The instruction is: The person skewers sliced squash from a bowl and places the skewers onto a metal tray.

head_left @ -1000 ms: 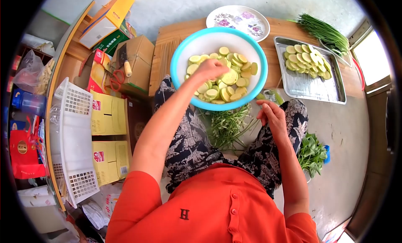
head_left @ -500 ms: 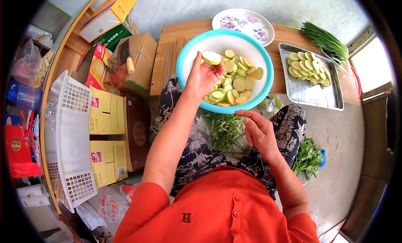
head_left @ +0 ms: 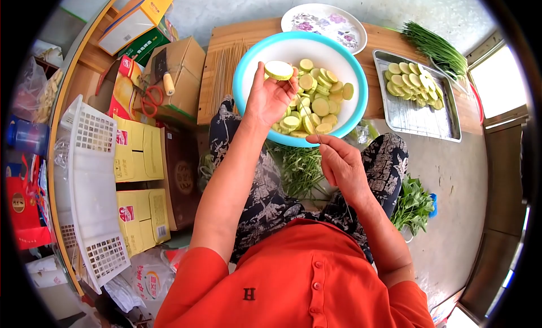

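My left hand (head_left: 269, 100) is over the left part of a white basin with a turquoise rim (head_left: 244, 96), its fingers closed on a round zucchini slice (head_left: 279, 70). My right hand (head_left: 342, 165) pinches a thin wooden skewer (head_left: 307, 114) near the basin's front edge. The skewer slants up and left toward the held slice; whether its tip has entered the slice I cannot make out. Many loose zucchini slices (head_left: 320, 106) fill the basin's right side and bottom.
Right of the basin, a metal tray (head_left: 406, 120) holds overlapping zucchini slices (head_left: 414, 83). Bare skewers (head_left: 228, 74) lie on the wooden table left. A floral plate (head_left: 324, 27) and green chives (head_left: 433, 47) lie behind. Leafy greens (head_left: 413, 206) stand by my right knee; boxes (head_left: 138, 150) line the left.
The skewer in my right hand now reaches toward the slice in my left hand. My right hand has shifted slightly left and up, and the whole view has shifted a little.
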The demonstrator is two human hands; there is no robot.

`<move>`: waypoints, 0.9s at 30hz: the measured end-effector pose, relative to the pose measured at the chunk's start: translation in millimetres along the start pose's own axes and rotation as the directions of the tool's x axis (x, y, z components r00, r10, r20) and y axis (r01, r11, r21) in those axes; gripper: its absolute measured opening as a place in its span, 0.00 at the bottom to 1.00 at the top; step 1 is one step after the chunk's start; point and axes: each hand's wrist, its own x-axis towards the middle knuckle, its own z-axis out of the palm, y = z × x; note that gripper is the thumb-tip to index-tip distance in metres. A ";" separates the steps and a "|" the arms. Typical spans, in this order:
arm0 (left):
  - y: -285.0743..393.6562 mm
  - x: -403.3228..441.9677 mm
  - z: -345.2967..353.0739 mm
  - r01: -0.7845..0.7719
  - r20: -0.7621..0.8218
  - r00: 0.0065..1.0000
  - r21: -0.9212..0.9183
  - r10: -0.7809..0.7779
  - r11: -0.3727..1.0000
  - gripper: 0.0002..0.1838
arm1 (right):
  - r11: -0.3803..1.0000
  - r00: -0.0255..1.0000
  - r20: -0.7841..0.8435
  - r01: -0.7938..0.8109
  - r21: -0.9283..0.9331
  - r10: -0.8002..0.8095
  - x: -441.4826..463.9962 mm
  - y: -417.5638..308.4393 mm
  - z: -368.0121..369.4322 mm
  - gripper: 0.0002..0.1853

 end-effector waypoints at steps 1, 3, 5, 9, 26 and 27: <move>0.7 0.4 0.0 -0.001 0.002 1.000 0.002 0.001 1.000 0.35 | 1.000 1.000 0.001 0.008 -0.006 -0.008 0.9 1.8 -0.1 0.15; -0.2 -0.4 0.8 -0.001 -0.029 1.000 0.016 0.002 1.000 0.35 | 1.000 1.000 0.001 0.017 -0.012 -0.017 1.8 3.2 -0.2 0.15; -1.3 -1.6 1.1 0.002 -0.019 1.000 0.023 -0.002 1.000 0.35 | 1.000 1.000 0.008 0.011 0.018 -0.011 1.8 3.4 -0.5 0.15; -1.8 -2.0 1.9 0.010 -0.007 1.000 0.028 -0.010 1.000 0.35 | 1.000 1.000 -0.001 0.001 0.007 -0.001 2.6 3.6 0.0 0.15; -0.5 -2.8 0.7 0.004 0.046 0.999 0.048 -0.006 0.999 0.35 | 0.997 1.000 0.023 -0.002 0.077 0.000 2.4 2.5 3.3 0.15; -1.1 -2.7 0.7 0.002 0.043 0.999 0.055 -0.005 0.999 0.35 | 0.997 1.000 0.022 -0.002 0.078 0.001 2.3 2.7 3.4 0.15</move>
